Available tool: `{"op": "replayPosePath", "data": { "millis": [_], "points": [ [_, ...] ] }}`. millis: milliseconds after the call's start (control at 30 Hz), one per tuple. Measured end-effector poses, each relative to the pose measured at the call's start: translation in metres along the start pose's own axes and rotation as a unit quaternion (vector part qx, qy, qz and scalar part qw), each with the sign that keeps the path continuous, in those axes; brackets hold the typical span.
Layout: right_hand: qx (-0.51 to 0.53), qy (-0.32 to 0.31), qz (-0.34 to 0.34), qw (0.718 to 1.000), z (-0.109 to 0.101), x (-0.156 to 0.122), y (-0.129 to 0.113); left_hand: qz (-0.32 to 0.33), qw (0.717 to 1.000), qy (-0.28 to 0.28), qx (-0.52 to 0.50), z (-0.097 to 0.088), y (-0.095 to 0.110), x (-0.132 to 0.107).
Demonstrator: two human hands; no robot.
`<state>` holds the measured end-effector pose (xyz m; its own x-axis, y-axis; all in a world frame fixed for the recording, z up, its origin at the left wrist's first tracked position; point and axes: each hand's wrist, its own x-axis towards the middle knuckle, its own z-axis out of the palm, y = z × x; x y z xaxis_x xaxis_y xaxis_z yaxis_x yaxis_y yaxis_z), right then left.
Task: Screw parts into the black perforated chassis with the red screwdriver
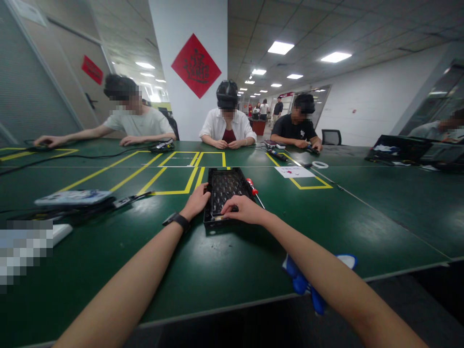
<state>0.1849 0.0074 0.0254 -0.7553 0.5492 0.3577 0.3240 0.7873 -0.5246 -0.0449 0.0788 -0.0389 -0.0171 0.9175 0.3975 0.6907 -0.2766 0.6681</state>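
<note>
A black rectangular open case (211,225) lies on the green table, its inside floor patterned with many small light shapes. My left hand (196,200) holds the case by its left wall, fingers closed over the rim. Over the near end of the case is my right hand (246,210), its fingertips pinched together inside the near left corner. A small pale piece (218,218) shows just below those fingertips; whether they grip it is not clear. Against the case's right side rests a red-handled screwdriver (253,185), its shaft pointing toward me.
Blue-and-white gloves (299,279) lie at the near table edge under my right forearm. Left stand a light flat box (74,197) and dark cables (123,202). Yellow tape (174,193) marks the table; a white paper (294,172) lies right. Several people sit across the table.
</note>
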Motion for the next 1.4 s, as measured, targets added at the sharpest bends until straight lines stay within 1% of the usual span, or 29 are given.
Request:
{"op": "replayPosePath", "data": {
  "millis": [167,400,700,1033,1333,1400],
  "points": [
    [0.01,0.009,-0.013,1.0,-0.0001,-0.0008,-0.0002,0.0,1.0,0.001,-0.013,0.0001,0.0001,0.0004],
    [0.005,-0.007,0.005,1.0,-0.0013,-0.0007,-0.0018,0.001,1.0,0.0,-0.011,-0.0006,0.0012,-0.0003],
    [0.016,0.002,-0.006,1.0,0.0016,-0.0004,0.0034,0.003,1.0,-0.003,-0.009,-0.0019,0.0049,-0.0026],
    [0.02,-0.003,0.011,1.0,0.0031,-0.0004,0.0048,0.0,1.0,0.001,-0.005,-0.0023,0.0053,-0.0027],
    [-0.009,0.017,-0.022,1.0,0.0008,-0.0008,0.0036,0.004,1.0,0.002,-0.004,-0.002,0.0047,-0.0016],
    [-0.004,0.011,-0.019,1.0,0.0007,-0.0008,0.0036,0.007,1.0,0.001,-0.007,-0.002,0.0051,-0.0019]
  ]
}}
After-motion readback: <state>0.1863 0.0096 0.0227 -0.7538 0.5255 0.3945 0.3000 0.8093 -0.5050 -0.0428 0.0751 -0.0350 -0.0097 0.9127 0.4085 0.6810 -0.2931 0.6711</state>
